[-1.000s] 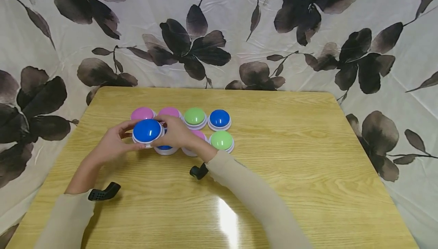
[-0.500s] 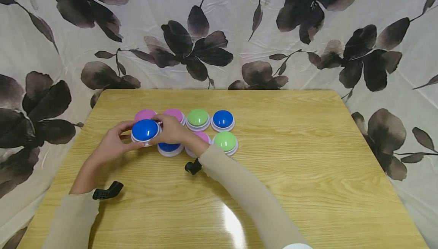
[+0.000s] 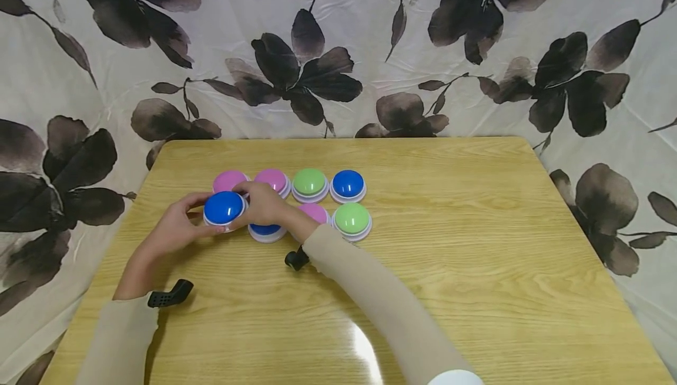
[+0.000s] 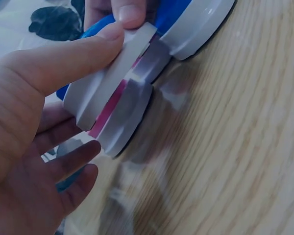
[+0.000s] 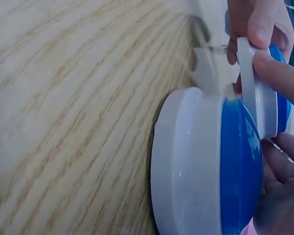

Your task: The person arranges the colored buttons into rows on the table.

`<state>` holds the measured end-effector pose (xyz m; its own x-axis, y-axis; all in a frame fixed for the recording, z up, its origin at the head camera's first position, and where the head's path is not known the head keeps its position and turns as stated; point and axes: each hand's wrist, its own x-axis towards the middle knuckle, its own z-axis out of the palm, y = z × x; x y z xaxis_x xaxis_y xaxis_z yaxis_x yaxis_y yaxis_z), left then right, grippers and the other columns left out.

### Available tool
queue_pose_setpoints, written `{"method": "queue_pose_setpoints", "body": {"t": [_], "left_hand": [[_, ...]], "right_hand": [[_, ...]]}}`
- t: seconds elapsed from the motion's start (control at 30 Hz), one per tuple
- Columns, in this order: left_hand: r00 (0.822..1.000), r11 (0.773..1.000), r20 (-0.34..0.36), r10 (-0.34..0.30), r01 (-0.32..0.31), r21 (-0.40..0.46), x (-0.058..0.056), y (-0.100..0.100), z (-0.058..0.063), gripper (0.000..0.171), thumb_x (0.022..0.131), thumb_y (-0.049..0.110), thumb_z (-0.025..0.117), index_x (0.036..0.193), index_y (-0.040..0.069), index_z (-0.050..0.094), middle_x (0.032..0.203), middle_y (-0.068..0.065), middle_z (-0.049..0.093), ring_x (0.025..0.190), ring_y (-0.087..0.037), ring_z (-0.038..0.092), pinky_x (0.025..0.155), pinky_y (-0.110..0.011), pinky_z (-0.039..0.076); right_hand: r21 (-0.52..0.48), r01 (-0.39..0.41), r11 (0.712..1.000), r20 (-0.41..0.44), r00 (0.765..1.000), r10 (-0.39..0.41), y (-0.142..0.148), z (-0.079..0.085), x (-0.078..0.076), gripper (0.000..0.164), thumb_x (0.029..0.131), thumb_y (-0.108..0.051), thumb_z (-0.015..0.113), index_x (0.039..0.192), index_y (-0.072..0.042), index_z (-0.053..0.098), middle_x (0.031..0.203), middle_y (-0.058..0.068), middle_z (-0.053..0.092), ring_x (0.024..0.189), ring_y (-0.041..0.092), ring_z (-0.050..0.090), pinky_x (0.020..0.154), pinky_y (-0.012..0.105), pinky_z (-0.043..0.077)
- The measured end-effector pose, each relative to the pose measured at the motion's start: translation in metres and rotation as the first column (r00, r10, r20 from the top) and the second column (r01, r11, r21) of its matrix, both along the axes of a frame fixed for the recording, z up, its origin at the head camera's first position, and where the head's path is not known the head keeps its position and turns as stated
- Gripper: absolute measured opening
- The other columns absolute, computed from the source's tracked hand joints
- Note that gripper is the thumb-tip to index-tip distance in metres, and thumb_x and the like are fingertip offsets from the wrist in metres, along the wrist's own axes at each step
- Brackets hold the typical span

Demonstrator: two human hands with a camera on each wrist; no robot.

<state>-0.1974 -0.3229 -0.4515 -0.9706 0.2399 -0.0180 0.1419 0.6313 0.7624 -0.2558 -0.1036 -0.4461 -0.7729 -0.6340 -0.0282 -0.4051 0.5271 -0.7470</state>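
A round push button with a blue dome and white base (image 3: 223, 207) is held between both hands at the left end of the button group. My left hand (image 3: 177, 223) grips its left side, thumb on the white rim (image 4: 112, 73). From the other side my right hand (image 3: 267, 203) pinches it, the thumb close to the left thumb. In the left wrist view the held button is tilted above the table, partly hiding a pink button (image 4: 110, 110). Another blue button (image 5: 242, 166) stands on the table beneath the right hand, partly covered in the head view.
Behind the hands stand two pink buttons (image 3: 271, 178), a green button (image 3: 309, 183) and a blue button (image 3: 348, 184) in a row. Nearer are a pink one (image 3: 315, 212) and a green one (image 3: 352, 219). A floral cloth (image 3: 391, 32) hangs behind the wooden table (image 3: 476, 244).
The held blue button has shifted slightly left and toward the person relative to the row, with both hands still on it. The head view has shifted a little, and the other buttons stay put.
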Motion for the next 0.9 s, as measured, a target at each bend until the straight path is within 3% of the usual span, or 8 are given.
{"method": "queue_pose_setpoints", "body": {"t": [0.6,0.9], "left_hand": [[0.996,0.999,0.071,-0.046,0.046,0.006,-0.004,-0.008,-0.012,0.080,0.077,0.025,0.084,0.140,-0.002,0.043,0.138,-0.024,0.046,0.126,-0.046,0.042,0.102,-0.061,0.034],[0.993,1.000,0.113,-0.029,0.028,0.012,-0.005,-0.009,-0.013,0.082,0.077,0.028,0.084,0.141,-0.002,0.042,0.140,-0.025,0.045,0.127,-0.047,0.041,0.102,-0.062,0.034]], "right_hand": [[0.107,-0.061,0.992,0.010,0.998,0.060,-0.002,-0.004,0.000,0.077,0.073,-0.036,0.086,0.137,-0.012,0.053,0.129,-0.004,0.058,0.112,0.006,0.053,0.093,0.019,0.043],[0.117,-0.081,0.990,0.045,0.996,0.076,-0.001,0.002,-0.002,0.072,0.075,-0.031,0.085,0.137,-0.010,0.054,0.131,-0.002,0.058,0.114,0.008,0.054,0.093,0.018,0.043]]}}
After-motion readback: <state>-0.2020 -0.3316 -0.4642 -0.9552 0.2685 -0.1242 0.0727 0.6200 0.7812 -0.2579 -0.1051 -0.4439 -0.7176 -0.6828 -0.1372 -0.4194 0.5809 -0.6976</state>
